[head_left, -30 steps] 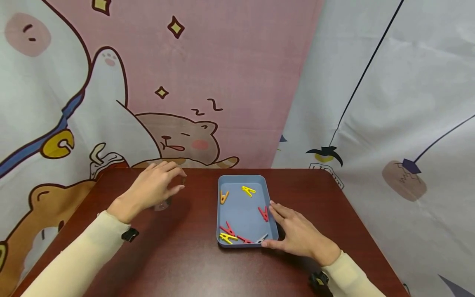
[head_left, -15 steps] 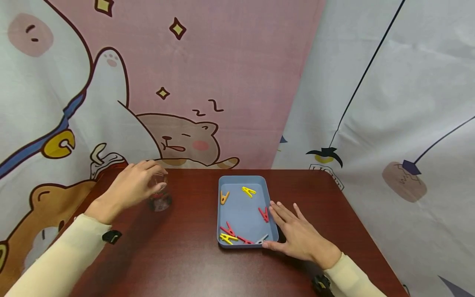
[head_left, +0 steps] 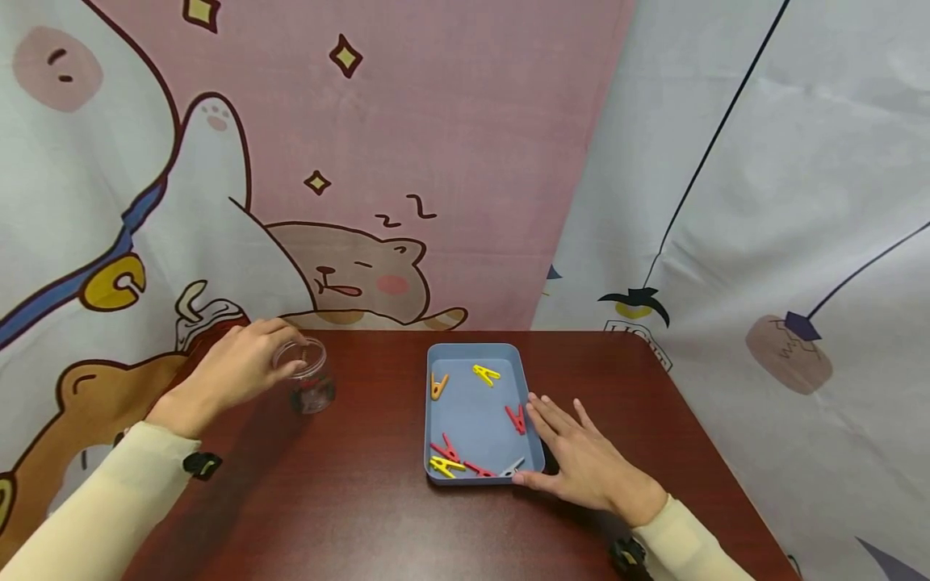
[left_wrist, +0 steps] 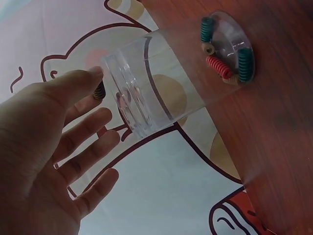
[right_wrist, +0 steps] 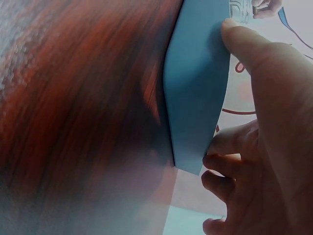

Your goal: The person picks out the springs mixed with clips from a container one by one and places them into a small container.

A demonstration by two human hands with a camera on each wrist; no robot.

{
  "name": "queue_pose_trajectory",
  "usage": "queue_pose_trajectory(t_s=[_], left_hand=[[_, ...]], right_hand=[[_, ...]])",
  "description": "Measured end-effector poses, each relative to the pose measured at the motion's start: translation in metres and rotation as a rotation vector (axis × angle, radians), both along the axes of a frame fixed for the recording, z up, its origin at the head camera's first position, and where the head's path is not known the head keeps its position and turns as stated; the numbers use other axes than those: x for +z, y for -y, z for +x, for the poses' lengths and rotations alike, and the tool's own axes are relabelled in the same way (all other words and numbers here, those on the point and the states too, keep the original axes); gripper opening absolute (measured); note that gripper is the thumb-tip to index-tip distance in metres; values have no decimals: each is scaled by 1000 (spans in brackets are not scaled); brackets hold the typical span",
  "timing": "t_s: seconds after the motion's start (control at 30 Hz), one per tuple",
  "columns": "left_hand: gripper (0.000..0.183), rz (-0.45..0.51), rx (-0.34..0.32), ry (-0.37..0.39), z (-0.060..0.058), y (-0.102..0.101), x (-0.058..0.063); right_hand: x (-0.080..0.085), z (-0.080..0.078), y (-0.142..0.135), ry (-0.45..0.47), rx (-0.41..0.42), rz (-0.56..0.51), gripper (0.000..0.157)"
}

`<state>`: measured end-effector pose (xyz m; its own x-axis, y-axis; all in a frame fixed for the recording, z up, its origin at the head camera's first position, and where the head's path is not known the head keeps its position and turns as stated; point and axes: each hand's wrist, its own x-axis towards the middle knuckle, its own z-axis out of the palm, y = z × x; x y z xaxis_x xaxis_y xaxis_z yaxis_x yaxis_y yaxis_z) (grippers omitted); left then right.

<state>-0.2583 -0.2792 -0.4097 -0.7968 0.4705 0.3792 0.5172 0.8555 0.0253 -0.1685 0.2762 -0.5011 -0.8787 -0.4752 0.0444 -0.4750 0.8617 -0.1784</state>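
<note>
My left hand pinches a small brownish coil spring between thumb and forefinger, its other fingers spread loosely. The fingertips are right at the mouth of a clear jar, which stands upright on the table. Several springs lie on the jar's bottom; in the left wrist view a red spring and a green spring show among them. My right hand rests at the near right corner of a blue-grey tray, thumb on the front rim and extended fingers along the right rim.
Inside the tray lie several small clothespins: a yellow clothespin, an orange clothespin and a red clothespin apart, others bunched near the front. Dark brown table surrounds it. A printed curtain hangs behind the table's far edge.
My left hand has moved left with the spring, from between jar and tray to the jar's mouth. The jar shows more now. My right hand stays at the tray, its fingers slightly more spread.
</note>
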Motion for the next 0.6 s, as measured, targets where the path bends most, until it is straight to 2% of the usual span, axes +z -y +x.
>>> queue_pose_trajectory(t_s=[0.3, 0.6], left_hand=[[32, -5, 26, 42, 0, 1, 1], [34, -2, 28, 50, -2, 3, 2]], right_hand=[[2, 0, 1, 7, -1, 2, 120], [2, 1, 2, 8, -2, 5, 120]])
